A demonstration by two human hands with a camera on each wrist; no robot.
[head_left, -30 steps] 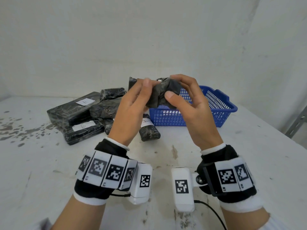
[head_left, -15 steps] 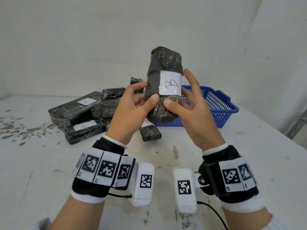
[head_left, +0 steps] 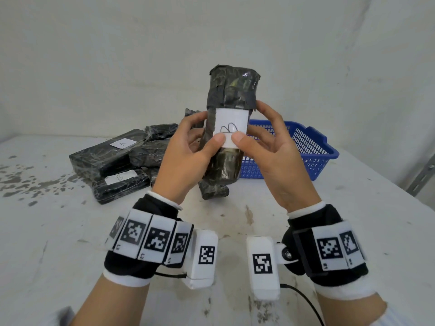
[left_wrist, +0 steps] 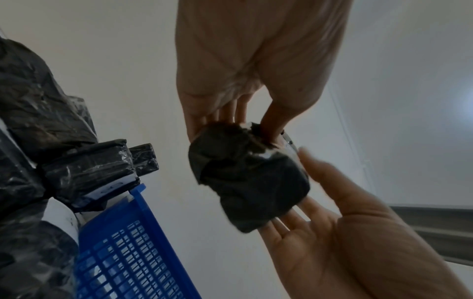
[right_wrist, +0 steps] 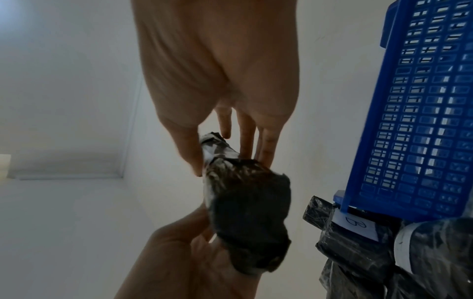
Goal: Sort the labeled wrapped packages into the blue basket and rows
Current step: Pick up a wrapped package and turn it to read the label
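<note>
Left hand (head_left: pixel 186 158): bare, no glove.
Right hand (head_left: pixel 280 158): bare, no glove.
Left wrist band (head_left: pixel 141 243): black fabric wrap with white cuffs at both edges; row of white rectangular tiles across the top, each printed with a black square-pattern marker.
Right wrist band (head_left: pixel 329 245): same black wrap and white cuffs; two marker tiles visible under a black strap.
Left camera (head_left: pixel 203 257): white box on the inner wrist, one black marker on its face; thin black cable runs to the band.
Right camera (head_left: pixel 263 267): white box, one marker; round metal fitting joins it to the band; black cable trails from its lower end.
</note>
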